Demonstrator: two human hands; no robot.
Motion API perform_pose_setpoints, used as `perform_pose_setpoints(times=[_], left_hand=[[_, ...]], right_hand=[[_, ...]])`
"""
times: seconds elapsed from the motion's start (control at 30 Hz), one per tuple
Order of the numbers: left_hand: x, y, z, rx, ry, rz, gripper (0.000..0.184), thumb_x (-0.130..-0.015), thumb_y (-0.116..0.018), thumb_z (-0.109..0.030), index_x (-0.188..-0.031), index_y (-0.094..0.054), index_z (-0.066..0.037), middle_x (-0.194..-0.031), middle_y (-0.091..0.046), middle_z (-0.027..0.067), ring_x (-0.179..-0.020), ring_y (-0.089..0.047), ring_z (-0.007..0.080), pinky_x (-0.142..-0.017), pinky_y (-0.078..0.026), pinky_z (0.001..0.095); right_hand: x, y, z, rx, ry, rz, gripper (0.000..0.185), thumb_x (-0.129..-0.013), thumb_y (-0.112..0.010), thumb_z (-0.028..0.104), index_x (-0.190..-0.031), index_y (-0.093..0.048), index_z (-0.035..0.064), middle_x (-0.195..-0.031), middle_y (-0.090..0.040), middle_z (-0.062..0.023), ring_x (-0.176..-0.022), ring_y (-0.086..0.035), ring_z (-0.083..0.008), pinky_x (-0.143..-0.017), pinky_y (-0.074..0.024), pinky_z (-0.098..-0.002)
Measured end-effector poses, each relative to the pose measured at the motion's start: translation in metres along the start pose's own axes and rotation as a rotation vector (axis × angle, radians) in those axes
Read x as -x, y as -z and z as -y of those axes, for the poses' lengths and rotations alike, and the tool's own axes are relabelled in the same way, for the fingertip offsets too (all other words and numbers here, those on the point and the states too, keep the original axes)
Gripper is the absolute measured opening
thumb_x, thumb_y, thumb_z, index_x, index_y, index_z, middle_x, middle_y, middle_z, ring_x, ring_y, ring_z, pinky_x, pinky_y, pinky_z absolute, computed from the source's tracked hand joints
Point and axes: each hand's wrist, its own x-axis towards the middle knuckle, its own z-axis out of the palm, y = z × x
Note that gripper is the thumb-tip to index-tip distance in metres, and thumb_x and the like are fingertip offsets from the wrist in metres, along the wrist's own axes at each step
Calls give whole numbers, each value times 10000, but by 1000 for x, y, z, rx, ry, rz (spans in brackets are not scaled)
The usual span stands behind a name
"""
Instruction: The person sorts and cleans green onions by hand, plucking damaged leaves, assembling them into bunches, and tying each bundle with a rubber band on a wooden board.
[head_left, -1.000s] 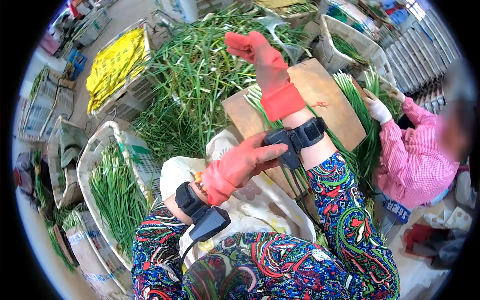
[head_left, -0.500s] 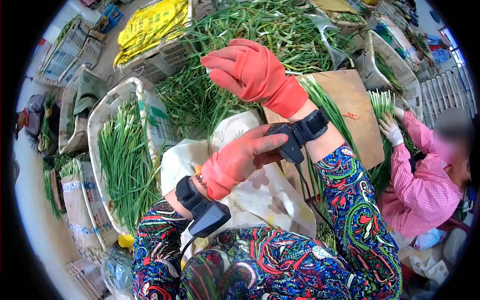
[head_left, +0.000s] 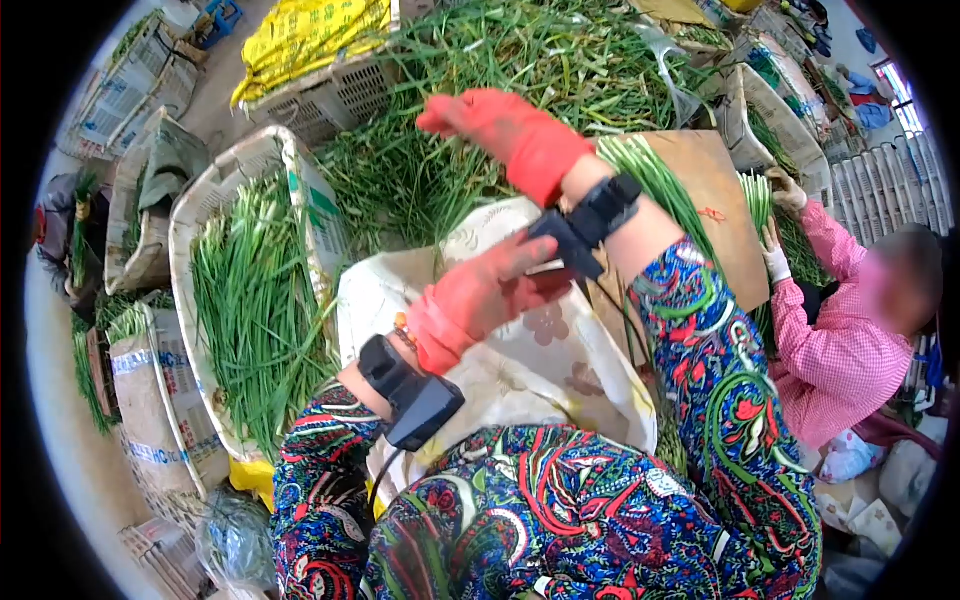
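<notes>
My right hand [head_left: 520, 140], in a red rubber glove, reaches over a large heap of loose green leaves [head_left: 560, 65]. Its fingers point left, seen from the side, with nothing visible in them. Below it, my left hand [head_left: 480, 300], also gloved in red, has its fingers apart near the black device [head_left: 570, 240] strapped to my right wrist. A second black device [head_left: 425, 400] is strapped on my left wrist. To the right of my hands, a bunch of long green stalks with pale ends [head_left: 650, 180] lies on a brown board [head_left: 715, 190]. Patterned white cloth [head_left: 545, 350] covers my lap.
At left stands a white basket [head_left: 185, 300] of long green stalks. Yellow sacks [head_left: 310, 40] lie on a crate at the back. On the right, a co-worker in a pink checked top [head_left: 840, 350] holds a bunch of stalks [head_left: 757, 200]. A red tie [head_left: 712, 214] lies on the board.
My right hand has turned to a side-on view and its fingers have drawn together. My left hand has shifted slightly, its fingers lower against the wrist device. The co-worker's hands have moved on the bunch.
</notes>
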Motion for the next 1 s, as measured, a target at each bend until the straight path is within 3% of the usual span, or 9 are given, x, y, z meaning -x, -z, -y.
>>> perform_pose_setpoints(times=[0.03, 0.23, 0.3, 0.37, 0.47, 0.53, 0.7, 0.8, 1.0], left_hand=[[7, 6, -6, -93, -22, -109, 481, -894, -481, -212, -1315, -337, -29, -1266, -459, 121, -1138, -473, 263, -1003, -339, 386], [93, 76, -63, -351, -260, -429, 518, -883, -490, -191, -1341, -302, -39, -1286, -437, 146, -1151, -467, 235, -998, -347, 325], [146, 109, -76, -393, -410, -588, 476, -889, -473, -172, -1326, -334, -43, -1268, -456, 147, -1127, -490, 234, -973, -373, 315], [212, 139, -86, -387, -538, -763, 456, -895, -465, -167, -1319, -349, -46, -1253, -471, 143, -1120, -496, 236, -963, -382, 313], [271, 194, -73, -454, -756, -962, 442, -888, -486, -146, -1304, -376, -48, -1225, -495, 136, -1112, -500, 227, -955, -386, 315], [320, 211, -60, -522, -794, -1148, 446, -878, -506, -137, -1300, -387, -54, -1218, -500, 132, -1108, -502, 220, -951, -387, 311], [329, 261, -63, -773, -522, -1403, 583, -820, -592, -202, -1311, -346, -4, -1222, -489, 183, -1119, -486, 238, -936, -381, 302], [307, 275, -98, -1272, -288, -1415, 649, -775, -648, -265, -1308, -364, -26, -1244, -480, 170, -1151, -466, 251, -955, -364, 324], [219, 344, -182, -1606, -124, -1432, 883, -685, -663, -469, -1343, -278, -23, -1297, -404, 217, -1189, -409, 330, -978, -344, 349]], right_hand=[[-13, -3, -11, -62, -19, 74, 451, -861, -464, 431, -955, -654, 32, -920, -658, -79, -876, -594, -174, -826, -433, -288], [-47, -36, -19, -387, -42, 213, 481, -909, -408, 389, -1077, -580, -28, -1056, -617, -109, -967, -577, -195, -903, -399, -305], [-46, -52, -21, -83, 166, 325, 377, -926, -356, 224, -1198, -476, -8, -1124, -577, -129, -1005, -561, -232, -918, -385, -313], [-56, -96, -32, -370, 147, 375, 360, -931, -356, 230, -1172, -502, 5, -1097, -583, -133, -997, -544, -213, -904, -390, -300], [-75, -152, -11, 381, -14, 408, 454, -853, -521, 318, -1202, -487, 29, -1135, -545, -189, -1085, -497, -305, -921, -389, -334], [-71, -215, -12, 385, 599, 157, 467, -796, -577, 277, -1182, -497, 25, -1101, -554, -186, -1057, -504, -327, -905, -403, -363], [-60, -305, -26, 229, 635, 498, 389, -797, -559, 252, -1125, -537, 45, -1067, -574, -160, -993, -536, -320, -895, -405, -386], [-52, -324, -36, 238, 595, 677, 343, -821, -526, 254, -1098, -560, 54, -1042, -591, -137, -976, -547, -292, -871, -417, -382], [-89, -307, -57, -11, 479, 634, 263, -832, -513, 204, -1030, -606, 57, -969, -618, -127, -895, -579, -289, -809, -460, -355]])
